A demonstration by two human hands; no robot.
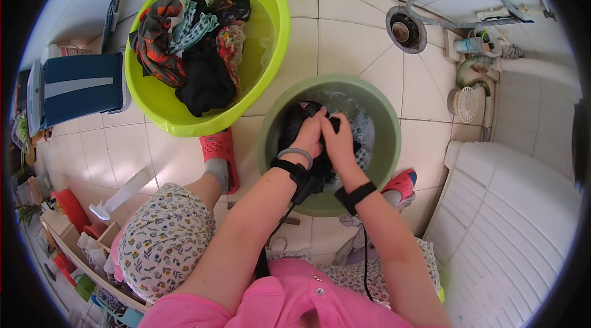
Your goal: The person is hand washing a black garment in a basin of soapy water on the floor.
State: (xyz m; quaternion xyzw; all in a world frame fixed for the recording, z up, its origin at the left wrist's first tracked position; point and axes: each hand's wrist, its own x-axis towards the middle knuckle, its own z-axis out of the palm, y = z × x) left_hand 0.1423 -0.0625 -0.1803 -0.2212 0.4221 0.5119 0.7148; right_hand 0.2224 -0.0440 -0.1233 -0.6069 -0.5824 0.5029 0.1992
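Observation:
Close together over a dull green basin (390, 112), my two hands work on a wet black garment (289, 128). My left hand (309, 135) has its fingers closed on the cloth. Beside it, my right hand (337, 138) grips another bunched part of the same cloth, a fold of which pokes up between thumb and fingers. Suds and water (360, 116) show at the right side of the basin, along with a bit of checked cloth (362, 156). The garment's kind cannot be made out. Each wrist wears a black strap.
A larger lime-green tub (280, 26) with a pile of wet clothes (206, 76) stands at the upper left. A floor drain (403, 31) with a grey hose is at the upper right. White ridged panel (505, 229) lies to the right; a blue box (83, 91) stands left.

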